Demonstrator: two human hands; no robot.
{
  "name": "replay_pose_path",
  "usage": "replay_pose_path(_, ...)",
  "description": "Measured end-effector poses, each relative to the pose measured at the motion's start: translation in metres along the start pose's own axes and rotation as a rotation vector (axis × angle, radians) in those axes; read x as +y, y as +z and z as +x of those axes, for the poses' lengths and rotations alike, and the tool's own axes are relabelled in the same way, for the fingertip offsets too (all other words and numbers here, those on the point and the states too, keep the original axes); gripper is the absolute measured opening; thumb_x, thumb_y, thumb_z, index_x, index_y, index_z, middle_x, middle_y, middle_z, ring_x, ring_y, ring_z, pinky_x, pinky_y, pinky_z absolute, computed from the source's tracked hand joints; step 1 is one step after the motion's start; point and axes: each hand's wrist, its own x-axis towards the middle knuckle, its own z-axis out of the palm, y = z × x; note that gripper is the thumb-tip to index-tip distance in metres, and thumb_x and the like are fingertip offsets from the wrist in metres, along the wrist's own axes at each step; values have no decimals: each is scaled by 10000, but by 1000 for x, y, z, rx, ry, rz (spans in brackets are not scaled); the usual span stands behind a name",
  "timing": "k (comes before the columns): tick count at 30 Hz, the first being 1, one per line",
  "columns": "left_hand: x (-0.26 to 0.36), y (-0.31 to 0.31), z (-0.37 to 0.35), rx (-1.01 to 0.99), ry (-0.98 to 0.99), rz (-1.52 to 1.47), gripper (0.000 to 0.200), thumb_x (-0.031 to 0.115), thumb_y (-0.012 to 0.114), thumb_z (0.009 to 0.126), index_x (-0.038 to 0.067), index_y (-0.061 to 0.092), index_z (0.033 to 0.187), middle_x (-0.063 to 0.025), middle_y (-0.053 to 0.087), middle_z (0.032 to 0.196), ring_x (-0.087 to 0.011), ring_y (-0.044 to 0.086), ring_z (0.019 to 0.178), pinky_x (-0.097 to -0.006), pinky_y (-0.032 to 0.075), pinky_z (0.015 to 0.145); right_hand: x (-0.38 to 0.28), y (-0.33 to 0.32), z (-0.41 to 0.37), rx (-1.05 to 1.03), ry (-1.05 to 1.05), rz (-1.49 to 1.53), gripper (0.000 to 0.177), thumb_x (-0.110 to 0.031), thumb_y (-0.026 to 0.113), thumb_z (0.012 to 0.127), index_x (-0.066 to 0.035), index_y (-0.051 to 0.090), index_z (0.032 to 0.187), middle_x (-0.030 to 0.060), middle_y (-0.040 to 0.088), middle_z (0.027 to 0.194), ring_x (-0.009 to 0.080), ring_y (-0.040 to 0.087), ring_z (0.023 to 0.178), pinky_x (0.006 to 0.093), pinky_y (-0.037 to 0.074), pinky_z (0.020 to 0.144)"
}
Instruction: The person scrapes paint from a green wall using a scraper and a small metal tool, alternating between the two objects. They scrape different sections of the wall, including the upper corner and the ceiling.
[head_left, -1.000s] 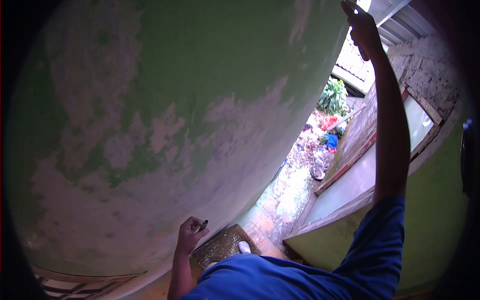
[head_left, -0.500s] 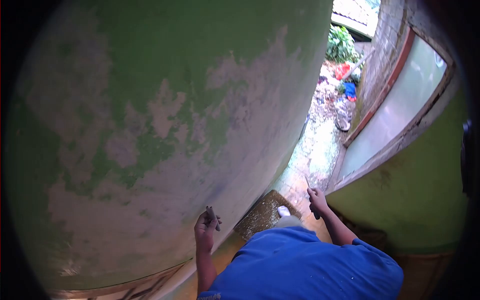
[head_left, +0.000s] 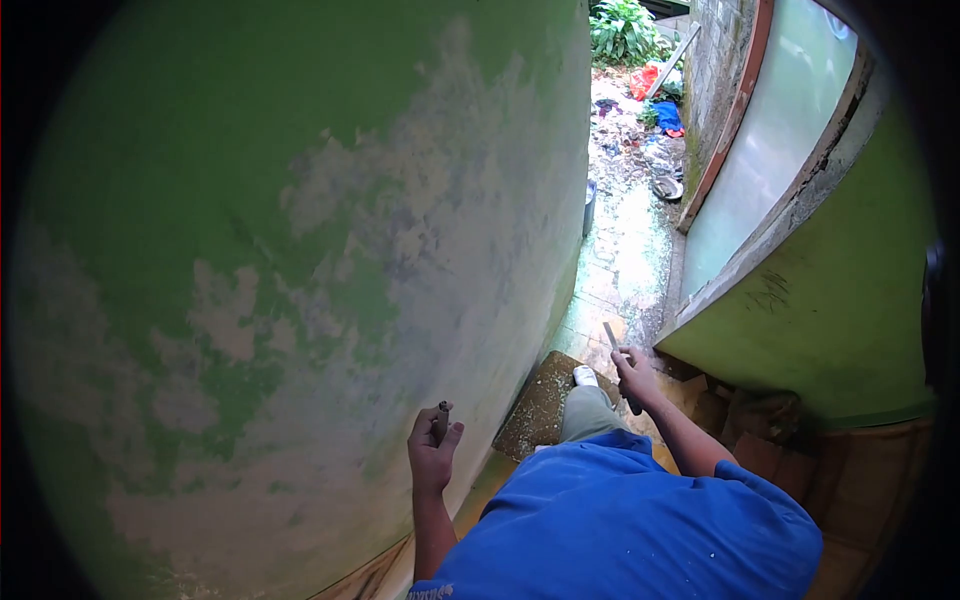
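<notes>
My left hand (head_left: pixel 431 462) is closed around a short, grey-brown stick-like thing (head_left: pixel 441 424), held upright close to the wall; I cannot make out its kind. Peeling green paint and bare pale patches cover this wall (head_left: pixel 420 270). Over on the right, my right hand (head_left: pixel 638 380) grips a knife-like tool (head_left: pixel 609 335) with a narrow metal blade pointing up and forward. Its dark handle runs out below my fist. Neither hand touches the wall.
Pale flakes lie on a brown mat (head_left: pixel 535 410) by my foot. A doorway opens ahead onto a bright tiled path (head_left: pixel 635 250) with litter and a green plant (head_left: pixel 622 35). A frosted panel (head_left: pixel 765 140) and a green low wall (head_left: pixel 810 330) stand right.
The view has turned, so the doorway sits further left and more of the floor shows. My left hand has rotated, with its thing now more upright. Both hands keep their hold.
</notes>
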Motion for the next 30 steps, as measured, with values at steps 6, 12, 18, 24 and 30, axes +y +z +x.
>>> replay_pose_path(6,23,14,16,15,-7,-30,268,124,663,798,14,590,1030,51,437,741,-43,376,656,-177,337,612,-13,13,27,-96,-61,-59,321,-299,568,864,-9,532,997,35,527,626,81,461,487,250,359,416)
replay_pose_path(12,56,20,34,165,64,64,218,172,683,788,10,628,923,50,498,716,-50,430,643,-194,349,578,-61,6,79,-232,18,52,271,-265,602,834,-31,494,917,20,500,625,95,468,489,255,381,421)
replay_pose_path(18,86,50,64,387,193,207,196,184,671,792,-2,626,750,16,516,640,-62,436,602,-216,347,542,-119,-7,131,-364,4,393,169,-193,559,821,-78,442,859,60,494,622,143,479,455,266,418,427)
replay_pose_path(24,63,60,76,666,198,153,242,220,646,812,10,603,700,11,510,611,-64,422,527,-215,311,482,-166,-16,159,-495,8,473,153,-223,513,855,-82,458,876,55,498,626,127,465,455,234,399,456)
replay_pose_path(30,65,70,79,758,188,-18,287,250,647,818,15,570,671,-9,514,573,-35,336,422,-223,199,395,-197,-18,186,-556,-12,372,329,-402,464,913,-106,427,774,27,475,572,101,427,408,235,358,406)
